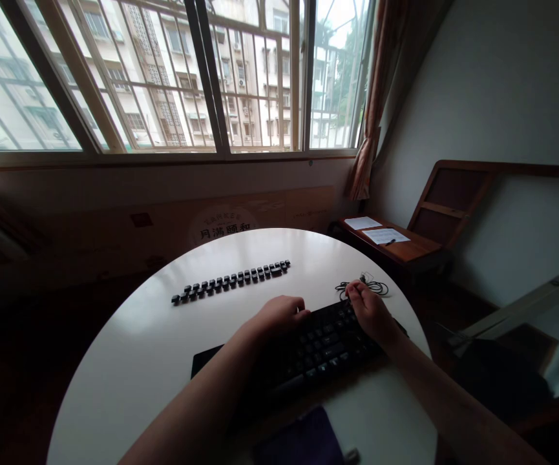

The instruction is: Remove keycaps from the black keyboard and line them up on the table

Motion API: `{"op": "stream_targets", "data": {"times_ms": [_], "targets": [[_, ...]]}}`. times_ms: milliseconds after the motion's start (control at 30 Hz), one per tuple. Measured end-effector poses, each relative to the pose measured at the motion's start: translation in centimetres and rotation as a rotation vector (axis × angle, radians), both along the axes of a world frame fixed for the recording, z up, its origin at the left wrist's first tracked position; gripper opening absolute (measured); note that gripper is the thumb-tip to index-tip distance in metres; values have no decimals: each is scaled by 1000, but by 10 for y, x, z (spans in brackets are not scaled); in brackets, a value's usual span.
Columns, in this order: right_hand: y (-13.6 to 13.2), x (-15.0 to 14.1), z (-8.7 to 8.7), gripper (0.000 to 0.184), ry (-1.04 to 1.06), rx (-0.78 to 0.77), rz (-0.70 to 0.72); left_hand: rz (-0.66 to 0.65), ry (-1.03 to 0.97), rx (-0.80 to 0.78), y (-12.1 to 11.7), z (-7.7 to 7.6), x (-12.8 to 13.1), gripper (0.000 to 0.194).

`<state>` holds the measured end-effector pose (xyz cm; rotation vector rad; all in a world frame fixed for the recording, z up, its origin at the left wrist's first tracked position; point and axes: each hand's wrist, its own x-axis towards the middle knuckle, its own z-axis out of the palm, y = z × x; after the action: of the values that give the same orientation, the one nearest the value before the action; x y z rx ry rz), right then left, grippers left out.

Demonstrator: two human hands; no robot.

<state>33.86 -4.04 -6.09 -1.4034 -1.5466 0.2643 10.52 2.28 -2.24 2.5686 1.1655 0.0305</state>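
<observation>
A black keyboard point(326, 343) lies on the white desk point(128, 368). At its twelve o'clock edge, the left hand point(283, 312) curls loosely; around two o'clock, the right hand point(372, 312) bunches its fingers. I cannot tell whether either grips anything. Loose keycaps point(233, 278) line up toward ten o'clock.

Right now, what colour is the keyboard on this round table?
The keyboard is black, dark keys and frame alike; it shows best in the head view.
</observation>
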Motion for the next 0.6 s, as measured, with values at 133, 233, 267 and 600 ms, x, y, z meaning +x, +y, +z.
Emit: {"op": "stream_targets", "data": {"times_ms": [133,233,267,600], "targets": [[0,0,0,27,-3,11,-3,10,-7,-21,-1,2,0,29],[-1,0,-1,28,27,-15,4,13,-14,-33,-1,2,-1,29],[-2,0,-1,28,38,-23,9,12,-18,-34,0,1,-1,29],[-4,-5,2,23,-118,-9,53,15,-18,-33,2,-1,0,31]]}}
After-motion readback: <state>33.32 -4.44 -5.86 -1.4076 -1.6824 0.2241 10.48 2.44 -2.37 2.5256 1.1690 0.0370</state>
